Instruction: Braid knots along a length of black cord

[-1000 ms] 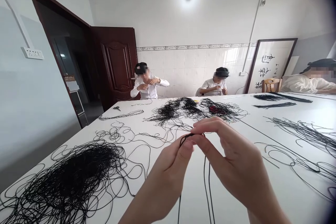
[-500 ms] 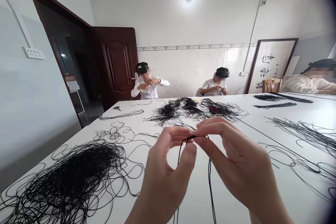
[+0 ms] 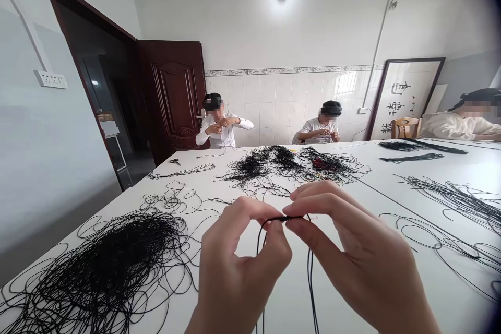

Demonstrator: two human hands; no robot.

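Observation:
A black cord (image 3: 312, 284) is held up between my two hands above the white table. Its short thicker section, which looks knotted or braided, runs level between my fingertips. My left hand (image 3: 246, 261) pinches this section's left end between thumb and index finger. At its right end, the thumb and index finger of my right hand (image 3: 352, 250) are closed on it too. Loose strands hang down on both sides, behind my left hand and in front of the table. My fingertips hide part of the thick section.
A big tangle of black cord (image 3: 117, 255) lies at left. More cord heaps (image 3: 282, 162) sit mid-table, with scissors (image 3: 174, 162) at the far left edge. Cord bundles (image 3: 457, 195) lie at right. Co-workers (image 3: 223, 125) sit across the white table (image 3: 219, 313).
My left thumb and index finger have closed onto the cord's thick section. Both hands have dropped slightly, and the left hand has shifted a little left.

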